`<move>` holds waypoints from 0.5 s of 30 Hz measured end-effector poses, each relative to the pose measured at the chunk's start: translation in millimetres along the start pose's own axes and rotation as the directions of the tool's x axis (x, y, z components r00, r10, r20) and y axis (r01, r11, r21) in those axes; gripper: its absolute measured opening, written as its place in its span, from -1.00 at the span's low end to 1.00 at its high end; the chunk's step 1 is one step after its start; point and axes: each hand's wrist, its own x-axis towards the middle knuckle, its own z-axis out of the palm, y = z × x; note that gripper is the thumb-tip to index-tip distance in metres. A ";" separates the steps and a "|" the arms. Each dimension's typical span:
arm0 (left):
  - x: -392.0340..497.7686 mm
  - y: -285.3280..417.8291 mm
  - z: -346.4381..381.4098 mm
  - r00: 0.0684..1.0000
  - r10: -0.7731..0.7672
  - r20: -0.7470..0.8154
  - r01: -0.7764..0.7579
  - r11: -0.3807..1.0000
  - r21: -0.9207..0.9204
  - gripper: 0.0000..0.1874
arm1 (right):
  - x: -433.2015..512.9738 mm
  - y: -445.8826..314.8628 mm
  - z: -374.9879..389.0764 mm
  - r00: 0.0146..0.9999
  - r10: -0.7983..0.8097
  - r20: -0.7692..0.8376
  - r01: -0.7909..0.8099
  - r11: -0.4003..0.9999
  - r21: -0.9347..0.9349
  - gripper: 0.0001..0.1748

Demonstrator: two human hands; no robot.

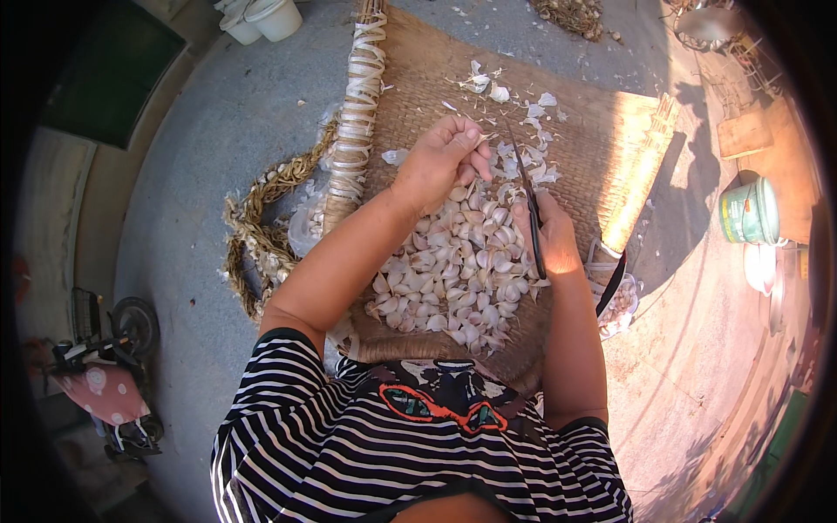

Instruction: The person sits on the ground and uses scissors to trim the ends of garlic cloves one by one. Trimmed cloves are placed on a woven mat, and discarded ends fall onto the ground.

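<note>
Between the thumb and fingers of my left hand (439, 157) is a small garlic clove (484, 138), only its pale tip showing. My right hand (557, 229) grips a pair of dark metal scissors (533, 212), blades pointing away from me. Whether the blades are apart is hard to tell. Below both hands spreads a heap of unpeeled garlic cloves (458, 274), white with a pinkish tint. It lies on a woven tray (431, 72) with a wrapped rim at left. Papery garlic skins (543, 171) are scattered beyond the heap.
Braided garlic stalks (261, 216) and a plastic bag (307, 225) lie left of the tray. A container of garlic (618, 307) stands close at right. Farther off are white buckets (273, 18), a green bucket (749, 210) and a parked two-wheeler (104, 386).
</note>
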 end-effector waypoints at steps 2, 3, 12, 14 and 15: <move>-2.9 3.2 7.2 1.000 0.016 -0.008 -0.016 0.999 0.032 -0.85 | -1.6 -3.9 3.4 0.998 -0.055 0.010 0.055 0.998 -0.009 -0.51; -3.6 2.8 9.2 1.000 0.014 0.003 -0.014 1.000 0.023 -0.85 | -2.9 -7.0 3.7 0.998 -0.063 0.017 0.063 0.998 -0.013 -0.51; -8.3 -0.9 16.2 0.998 -0.045 0.050 0.049 0.996 -0.076 -0.81 | -7.8 -24.7 3.6 0.999 -0.016 0.044 0.022 0.993 -0.119 -0.49; -7.6 -1.3 14.3 0.998 -0.050 0.046 0.055 0.993 -0.101 -0.80 | -7.5 -26.1 3.3 0.999 -0.030 0.039 0.035 0.989 -0.143 -0.49; -7.6 -0.4 13.9 0.997 -0.054 0.049 0.059 0.994 -0.097 -0.79 | -7.1 -24.0 3.8 0.999 -0.026 0.040 0.032 0.989 -0.146 -0.49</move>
